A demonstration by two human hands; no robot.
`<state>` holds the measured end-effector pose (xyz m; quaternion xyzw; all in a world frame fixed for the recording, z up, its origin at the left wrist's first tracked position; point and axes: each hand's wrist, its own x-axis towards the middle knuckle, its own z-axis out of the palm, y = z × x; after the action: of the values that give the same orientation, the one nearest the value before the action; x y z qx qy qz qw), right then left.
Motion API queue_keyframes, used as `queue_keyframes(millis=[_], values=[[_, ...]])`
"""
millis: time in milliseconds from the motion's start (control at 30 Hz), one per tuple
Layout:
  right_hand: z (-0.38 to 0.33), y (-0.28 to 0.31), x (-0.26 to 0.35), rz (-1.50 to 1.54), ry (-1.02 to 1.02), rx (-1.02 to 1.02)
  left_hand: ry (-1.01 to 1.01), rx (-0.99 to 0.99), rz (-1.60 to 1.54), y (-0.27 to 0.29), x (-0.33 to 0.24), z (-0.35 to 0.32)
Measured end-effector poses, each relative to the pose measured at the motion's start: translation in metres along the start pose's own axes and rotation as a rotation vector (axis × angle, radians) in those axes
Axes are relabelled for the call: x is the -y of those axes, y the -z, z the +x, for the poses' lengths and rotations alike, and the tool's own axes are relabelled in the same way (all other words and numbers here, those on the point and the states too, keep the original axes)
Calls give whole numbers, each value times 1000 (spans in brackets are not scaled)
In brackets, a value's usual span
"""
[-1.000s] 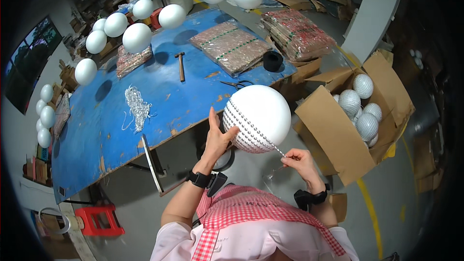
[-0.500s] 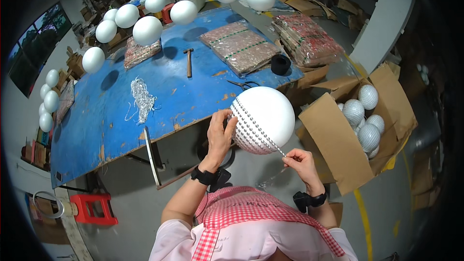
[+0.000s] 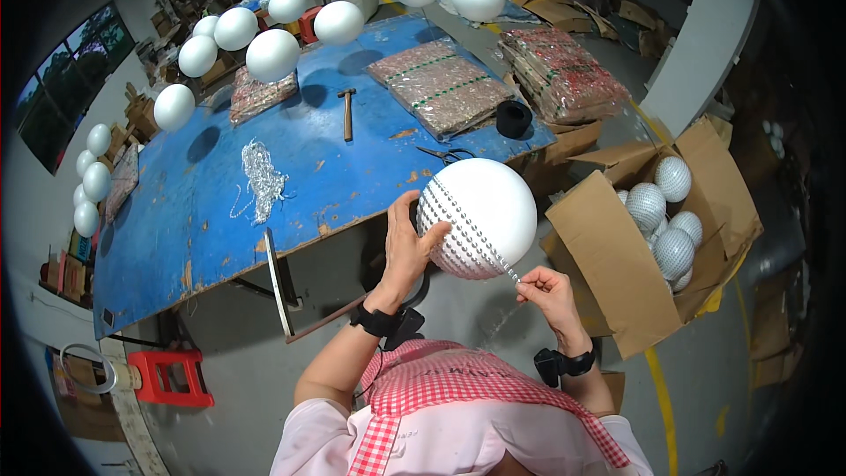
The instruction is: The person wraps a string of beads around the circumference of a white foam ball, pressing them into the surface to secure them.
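Just in front of me is a white ball [image 3: 498, 203], with rows of silver beads wound around its left and lower side. My left hand [image 3: 409, 249] is at the ball's left side, the thumb pressed on the beaded rows and the fingers reaching along its edge. Below the ball, my right hand [image 3: 548, 293] pinches the silver bead string [image 3: 509, 271], which runs taut from the ball's lower right. A loose end hangs faintly below the right hand. What carries the ball from beneath is hidden.
The blue table [image 3: 308, 185] bears a silver bead bundle [image 3: 259, 178], hammer [image 3: 347, 115], scissors [image 3: 448, 155], black tape roll [image 3: 513, 119] and plastic-wrapped packs [image 3: 441, 88]. Several white balls [image 3: 272, 55] stand above it. On the right, a cardboard box [image 3: 617, 264] holds beaded balls [image 3: 646, 205]. A red stool [image 3: 170, 377] is lower left.
My left hand has shifted its hold: its thumb has moved right onto the beaded rows and its fingers have opened wider. My right hand keeps its pinch in nearly the same place.
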<state>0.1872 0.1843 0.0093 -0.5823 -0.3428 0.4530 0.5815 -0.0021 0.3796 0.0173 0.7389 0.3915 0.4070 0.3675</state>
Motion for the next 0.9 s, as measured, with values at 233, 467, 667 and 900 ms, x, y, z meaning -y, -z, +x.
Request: queue_keyframes(millis=[233,467,667,900], values=[[-4,3,0,-4,-21,-16,-199,147,161,1,-5,-6],[-6,9,-7,-13,-55,2,54,156,-150,-3,-16,-8],[-26,1,29,-80,-25,147,-175,6,118,-2,-20,-9],[-19,8,18,-106,-25,86,-264,-57,170,-9,-25,-12]])
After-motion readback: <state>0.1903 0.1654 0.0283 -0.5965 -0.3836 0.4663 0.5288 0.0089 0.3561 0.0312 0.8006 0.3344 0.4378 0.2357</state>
